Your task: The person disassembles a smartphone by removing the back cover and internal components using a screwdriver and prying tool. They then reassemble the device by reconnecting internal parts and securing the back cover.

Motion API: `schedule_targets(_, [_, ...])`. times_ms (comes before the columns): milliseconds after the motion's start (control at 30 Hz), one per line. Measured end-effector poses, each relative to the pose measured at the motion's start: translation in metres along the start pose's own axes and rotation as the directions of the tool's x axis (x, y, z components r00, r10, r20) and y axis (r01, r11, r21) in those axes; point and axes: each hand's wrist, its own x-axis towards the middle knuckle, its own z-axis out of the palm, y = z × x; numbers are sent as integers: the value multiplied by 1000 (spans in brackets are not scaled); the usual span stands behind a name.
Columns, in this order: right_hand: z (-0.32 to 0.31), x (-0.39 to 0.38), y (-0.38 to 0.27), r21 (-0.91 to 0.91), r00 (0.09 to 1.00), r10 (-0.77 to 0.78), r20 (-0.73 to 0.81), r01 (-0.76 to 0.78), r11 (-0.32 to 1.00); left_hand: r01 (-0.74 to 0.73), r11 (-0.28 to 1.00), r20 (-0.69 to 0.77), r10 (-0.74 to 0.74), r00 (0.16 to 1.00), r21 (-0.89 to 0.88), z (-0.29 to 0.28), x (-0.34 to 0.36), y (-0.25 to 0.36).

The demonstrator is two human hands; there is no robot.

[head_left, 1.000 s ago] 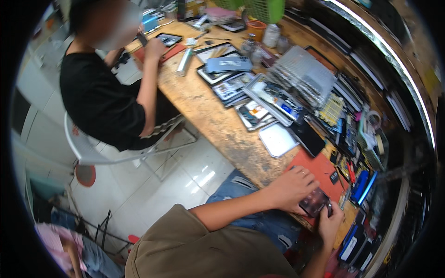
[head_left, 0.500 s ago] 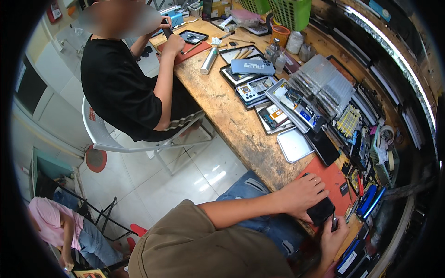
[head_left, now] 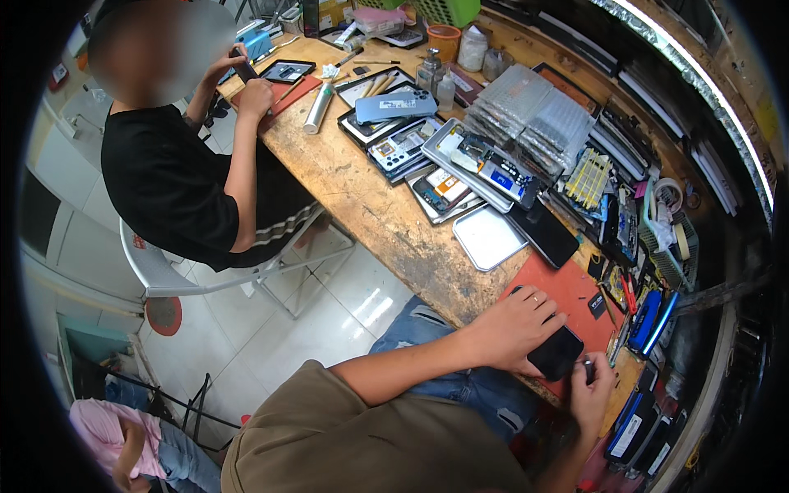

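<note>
A dark smartphone (head_left: 557,355) lies on the red mat (head_left: 538,278) at the bench's near edge. My left hand (head_left: 514,329) is wrapped over it, fingers across its far end and thumb on the near side. Close to the phone's right end, my right hand (head_left: 592,393) is closed round a slim dark-handled screwdriver (head_left: 589,371). Its tip is too small to make out, so contact with the phone cannot be told. A little black card-like piece (head_left: 596,306) rests on the mat beyond the phone.
Past the mat sit a silver tray (head_left: 490,237), a black phone (head_left: 544,234) and opened phones (head_left: 444,191). Red-handled pliers (head_left: 629,292) and a basket (head_left: 670,238) stand to the right. A co-worker in black (head_left: 168,181) sits at the bench's far left, holding a phone.
The whole view has shifted, sliding the bench leftward and upward in the picture. The screwdriver has tipped and shows less of its shaft. My left hand keeps its hold on the smartphone.
</note>
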Motion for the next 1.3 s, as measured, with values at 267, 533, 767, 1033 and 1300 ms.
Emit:
schedule_targets(267, [-25,31,-44,22,1000,-6,-8,6,1000,31,999,50,-30,998,-10,-6,4,-1])
schedule_targets(533, [90,129,-123,25,783,-557,275,574,819,56,992,90,-46,995,-114,-5,1,-3])
schedule_targets(767, [111,156,-130,-149,815,-437,381,520,841,22,999,18,-23,1000,48,-5,0,0])
schedule_targets(1033, [-14,103,-19,-173,973,-194,-122,172,970,-5,1000,-17,5,1000,-9,-7,5,0])
schedule_targets(1300, [-13,92,-5,-300,963,-263,-59,234,925,8,999,-4,-8,1000,40,-10,11,4])
